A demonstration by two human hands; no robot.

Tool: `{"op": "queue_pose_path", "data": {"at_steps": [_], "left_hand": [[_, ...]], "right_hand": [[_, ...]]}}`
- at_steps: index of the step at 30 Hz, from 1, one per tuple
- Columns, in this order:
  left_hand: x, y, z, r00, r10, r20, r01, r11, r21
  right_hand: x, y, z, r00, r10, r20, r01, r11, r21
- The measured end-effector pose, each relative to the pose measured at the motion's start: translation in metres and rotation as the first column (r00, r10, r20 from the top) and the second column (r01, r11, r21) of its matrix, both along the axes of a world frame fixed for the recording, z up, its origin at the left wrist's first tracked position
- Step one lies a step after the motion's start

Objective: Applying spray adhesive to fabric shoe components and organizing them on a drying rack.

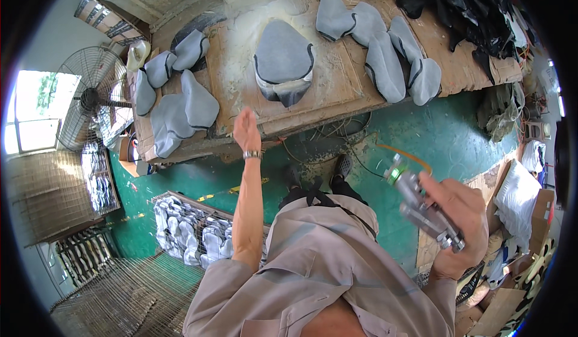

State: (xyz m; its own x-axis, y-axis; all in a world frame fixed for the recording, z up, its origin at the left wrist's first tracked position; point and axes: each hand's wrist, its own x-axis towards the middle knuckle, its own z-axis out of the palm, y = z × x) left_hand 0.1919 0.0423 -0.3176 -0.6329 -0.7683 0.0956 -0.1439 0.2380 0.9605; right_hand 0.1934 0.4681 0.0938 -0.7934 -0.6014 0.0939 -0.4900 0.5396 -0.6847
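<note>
Beige shirt cloth (313, 253) fills the space closest to the camera, between the person's two hands, which are well apart. The right hand (466, 213) is clamped around a metal spray gun (416, 195), slightly blurred, with a green ring near its front end, which is angled forward and toward the left-hand side. An orange hose (404, 154) runs just beyond the gun; whether the two are joined cannot be told.

The left hand (245, 131) reaches forward with its fingers straight and close together, a watch (252, 154) on its wrist. It is at the near edge of the tabletop (340, 99); whether it touches that edge cannot be told. Just beyond it and a little to its right, a rounded grey pad (283, 51) with dark trim sits on the tabletop.

More grey pieces (200, 99) lie to the left of the left hand, and another group (385, 66) lies beyond the right hand, with black sheets (445, 6) heaped farther off. Left of the left hand stands a large fan (90, 98). Below the left hand, beside the forearm, a rack holds many pale grey pieces (180, 228). Green floor (460, 117) shows between the right hand and the tabletop.
</note>
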Motion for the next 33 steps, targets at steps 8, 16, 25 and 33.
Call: {"op": "queue_pose_path", "data": {"at_steps": [8, 16, 25, 33], "left_hand": [[-0.119, -0.024, 0.061, 0.947, -0.164, 0.276, 0.315, 0.636, -0.704], [-0.14, -0.023, 0.045, 0.965, -0.196, 0.172, 0.252, 0.536, -0.805], [-0.188, 0.066, 0.191, 0.941, -0.332, 0.062, 0.211, 0.433, -0.876], [-0.203, 0.172, 0.173, 0.923, -0.379, 0.067, 0.263, 0.494, -0.829]], "right_hand": [[-0.007, 0.034, -0.002, 0.999, -0.041, -0.02, 0.041, 0.999, 0.007], [0.0, 0.07, -0.01, 0.963, -0.257, 0.079, 0.262, 0.964, -0.053], [0.016, 0.094, -0.044, 0.93, -0.293, 0.22, 0.324, 0.938, -0.121], [0.018, 0.111, -0.083, 0.925, -0.322, 0.2, 0.342, 0.937, -0.072]]}}
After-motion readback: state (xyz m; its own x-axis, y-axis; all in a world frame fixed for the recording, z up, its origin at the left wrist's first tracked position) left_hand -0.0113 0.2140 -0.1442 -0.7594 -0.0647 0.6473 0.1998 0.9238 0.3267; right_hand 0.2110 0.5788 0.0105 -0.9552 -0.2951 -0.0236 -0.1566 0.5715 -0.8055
